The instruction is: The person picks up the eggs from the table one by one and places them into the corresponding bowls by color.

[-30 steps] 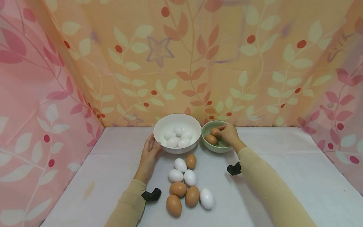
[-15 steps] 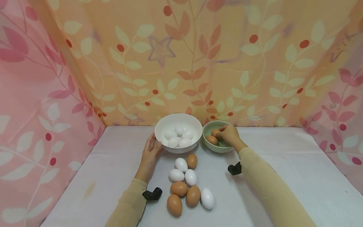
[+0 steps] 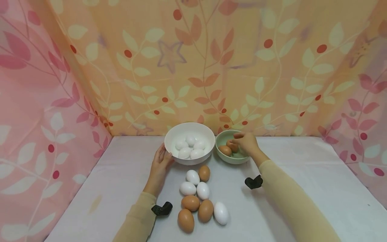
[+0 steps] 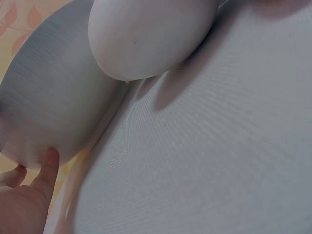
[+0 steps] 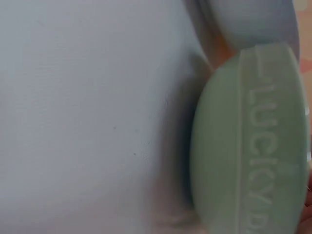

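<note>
My left hand [image 3: 158, 168] rests against the left outer side of a white bowl [image 3: 208, 153], its fingers touching the wall in the left wrist view. Several white eggs [image 3: 184, 153] lie inside. My right hand [image 3: 247, 144] is over the right side of a smaller green bowl [image 3: 222, 158], fingertips just by the farther of two brown eggs [image 3: 232, 146] in it. From the right wrist the bowl [image 5: 219, 146] shows raised lettering that begins "LUCKY", and only a sliver of the hand appears at the edge.
In front of the bowls, white eggs [image 3: 188, 188] and brown eggs [image 3: 205, 210] lie in a loose cluster on a white-covered table [image 3: 90, 201]. A white egg [image 4: 151, 34] looms large in the left wrist view. Patterned cloth [image 3: 193, 67] hangs behind and at both sides.
My right hand has let go of the farther brown egg in the green bowl and drawn slightly right, showing more of that egg. The left hand stays against the white bowl.
</note>
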